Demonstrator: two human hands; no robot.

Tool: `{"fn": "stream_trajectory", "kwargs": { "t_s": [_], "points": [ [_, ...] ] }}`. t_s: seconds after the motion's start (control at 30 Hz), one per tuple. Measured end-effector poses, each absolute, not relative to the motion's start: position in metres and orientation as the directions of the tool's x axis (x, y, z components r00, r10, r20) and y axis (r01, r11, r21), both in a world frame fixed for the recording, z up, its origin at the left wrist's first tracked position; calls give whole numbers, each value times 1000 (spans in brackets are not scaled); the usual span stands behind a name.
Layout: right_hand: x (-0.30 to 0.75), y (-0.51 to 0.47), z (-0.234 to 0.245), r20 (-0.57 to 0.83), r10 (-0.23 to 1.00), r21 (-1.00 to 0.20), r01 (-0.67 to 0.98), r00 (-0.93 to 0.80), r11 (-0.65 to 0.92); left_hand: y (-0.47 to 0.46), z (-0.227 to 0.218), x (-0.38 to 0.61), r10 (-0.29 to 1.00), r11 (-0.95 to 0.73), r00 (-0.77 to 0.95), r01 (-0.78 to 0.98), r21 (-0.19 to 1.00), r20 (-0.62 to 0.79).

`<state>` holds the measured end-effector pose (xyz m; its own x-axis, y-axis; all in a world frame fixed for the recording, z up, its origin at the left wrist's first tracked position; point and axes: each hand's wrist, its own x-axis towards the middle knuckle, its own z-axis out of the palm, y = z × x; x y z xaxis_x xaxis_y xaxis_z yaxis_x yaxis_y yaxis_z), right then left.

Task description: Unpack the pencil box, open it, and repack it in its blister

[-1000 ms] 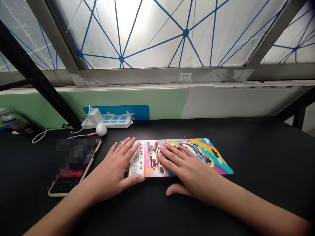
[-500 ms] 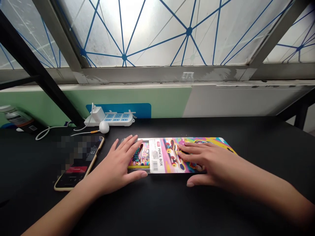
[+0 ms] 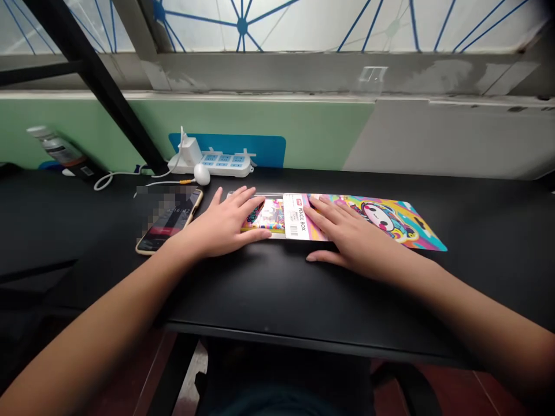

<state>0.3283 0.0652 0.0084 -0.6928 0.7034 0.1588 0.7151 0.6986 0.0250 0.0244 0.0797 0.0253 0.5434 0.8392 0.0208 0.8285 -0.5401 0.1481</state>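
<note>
Along the back of the black desk (image 3: 277,300), the head view shows a pencil box (image 3: 286,215) lying flat, its long axis running left to right and roughly parallel to the desk's front edge. At the box's left end sits a clear plastic case (image 3: 263,215) holding a colourful printed card; from there a glossy cartoon-printed sleeve (image 3: 381,222) extends right, with a white label (image 3: 296,215) reading "PENCIL BOX" above a barcode. The left hand (image 3: 221,222) is nearer the case. It is open and spread, resting on the case's left end from the near side, neither closed nor gripping. The right hand (image 3: 347,234) is nearer the sleeve and is also open, lying flat across it just right of the label, with its thumb down on the desk in front of the box's near edge. Left of the box, just beyond the left hand, lies a smartphone (image 3: 168,221) in a gold-edged case, its screen partly blurred. Behind the box, near the wall, stand a power strip (image 3: 214,164) and a white ball-shaped object (image 3: 202,174). The desk extends well in front of the box and past the sleeve's right end.
</note>
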Motion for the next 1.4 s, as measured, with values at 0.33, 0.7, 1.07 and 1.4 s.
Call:
{"fn": "stream_trajectory", "kwargs": {
  "t_s": [0.33, 0.7, 1.07, 1.4],
  "points": [
    [309, 67, 8, 190, 699, 108, 722, -689, 683, 92, 26, 80, 849, -516, 528, 834, 195, -14],
    [364, 71, 15, 171, 714, 2, 725, -679, 689, 98, 21, 74, 831, -545, 557, 815, 195, -5],
    [449, 45, -6, 406, 680, 127, 774, -611, 620, 108, 29, 55, 827, -535, 560, 815, 223, -61],
    [324, -32, 1, 353, 415, 250, 512, -839, 822, 114, 20, 71, 871, -484, 491, 850, 208, 19]
  ]
}}
